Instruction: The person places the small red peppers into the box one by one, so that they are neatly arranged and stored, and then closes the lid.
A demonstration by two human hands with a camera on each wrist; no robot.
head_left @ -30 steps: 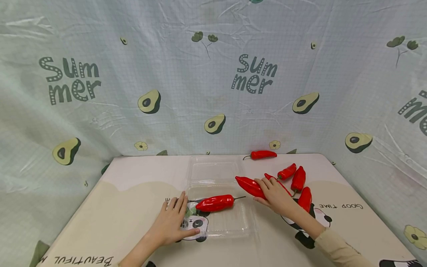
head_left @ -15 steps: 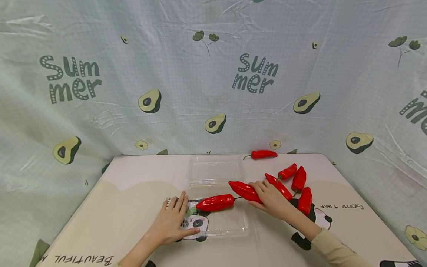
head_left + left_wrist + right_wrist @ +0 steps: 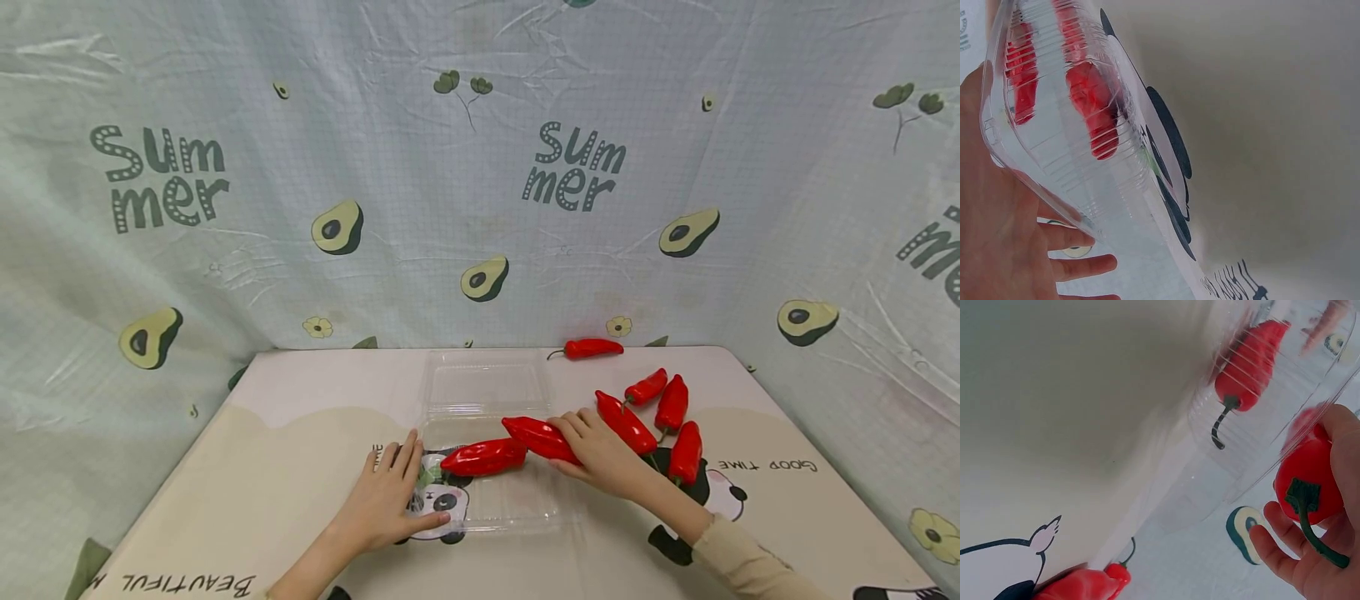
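Observation:
A clear plastic clamshell box (image 3: 517, 508) lies with its lid (image 3: 487, 383) folded back. One red pepper (image 3: 480, 458) rests inside it, its dark stem visible through the wall in the right wrist view. My left hand (image 3: 386, 496) lies with fingers spread along the box's left edge. The box's ribbed wall (image 3: 1054, 137) stands beside that palm in the left wrist view. My right hand (image 3: 600, 454) grips a second red pepper (image 3: 536, 437) by its stem end, its tip pointing left over the box. In the right wrist view this pepper's green stem (image 3: 1304, 512) sticks out past the palm.
Several more red peppers lie to the right of the box, among them one pepper (image 3: 628, 423) close behind the right hand and another pepper (image 3: 685, 452) near the forearm. A single pepper (image 3: 594, 348) sits at the table's back edge, before the printed curtain (image 3: 405, 208).
My right hand has carried its pepper left and slightly nearer, from beside the box to over its right part. The left hand has stayed at the box's edge.

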